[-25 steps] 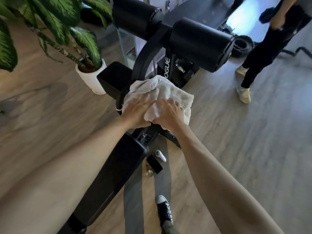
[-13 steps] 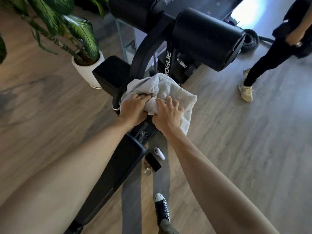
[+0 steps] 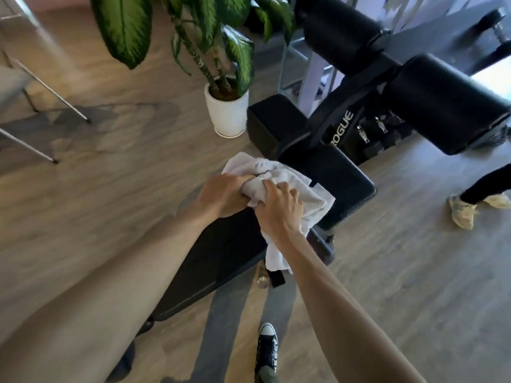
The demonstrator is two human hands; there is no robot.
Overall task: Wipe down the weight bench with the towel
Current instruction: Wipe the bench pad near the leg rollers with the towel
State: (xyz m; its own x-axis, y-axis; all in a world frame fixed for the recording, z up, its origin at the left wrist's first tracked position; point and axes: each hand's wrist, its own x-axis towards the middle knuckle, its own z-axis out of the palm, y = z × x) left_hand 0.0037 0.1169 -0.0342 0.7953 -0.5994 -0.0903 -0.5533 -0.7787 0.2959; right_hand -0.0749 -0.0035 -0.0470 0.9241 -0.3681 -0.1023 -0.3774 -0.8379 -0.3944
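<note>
A black padded weight bench [image 3: 340, 172] runs from the lower left up toward the centre, with two big black roller pads [image 3: 439, 103] on a frame above its far end. A crumpled white towel [image 3: 312, 197] lies on the bench where the long back pad meets the seat pad. My left hand [image 3: 224, 194] grips the towel's near left part with curled fingers. My right hand [image 3: 279, 211] clutches the towel beside it, and a loose end of cloth hangs down below that wrist.
A potted plant in a white pot [image 3: 228, 111] stands left of the bench's far end. Another person's legs and pale shoes [image 3: 464, 211] are at the right. My black sneaker [image 3: 266, 349] is on the wood floor below. Metal chair legs [image 3: 44, 87] stand at far left.
Both hands have drawn the towel back along the bench, off the seat pad toward the back pad, and bunched it tighter. The seat pad now shows bare beyond the towel.
</note>
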